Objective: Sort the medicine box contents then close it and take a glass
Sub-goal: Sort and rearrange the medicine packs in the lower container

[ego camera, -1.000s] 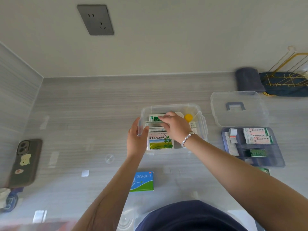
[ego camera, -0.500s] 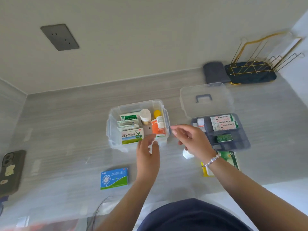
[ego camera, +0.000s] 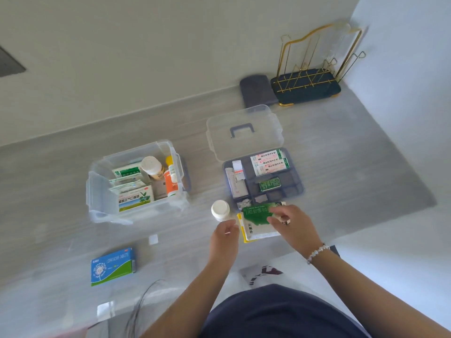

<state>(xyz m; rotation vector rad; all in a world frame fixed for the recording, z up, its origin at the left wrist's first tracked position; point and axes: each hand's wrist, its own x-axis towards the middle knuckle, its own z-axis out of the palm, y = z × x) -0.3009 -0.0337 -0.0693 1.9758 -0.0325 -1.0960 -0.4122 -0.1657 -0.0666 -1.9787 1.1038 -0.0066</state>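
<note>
The clear medicine box (ego camera: 102, 191) stands open at centre left, holding several medicine cartons, a white-capped bottle and an orange bottle. Its clear lid (ego camera: 266, 123) with a grey handle lies to the right, above the grey divided tray (ego camera: 296, 185) with small packets. A white bottle (ego camera: 220, 210) stands below the tray's left corner. My right hand (ego camera: 291, 225) pinches a green packet (ego camera: 256, 214) lying on a white and yellow packet (ego camera: 260, 230). My left hand (ego camera: 225, 236) hovers just below the white bottle, fingers loosely curled, holding nothing.
A blue and green tablet carton (ego camera: 112, 266) lies near the front left of the grey counter. A gold wire rack on a dark base (ego camera: 310, 84) and a folded grey cloth (ego camera: 256, 90) sit at the back right by the wall. The counter edge runs at the right.
Both hands have left the medicine box and moved right. My right hand now grips the green packet below the tray; my left hand has come beside the white bottle. The view has swung right.
</note>
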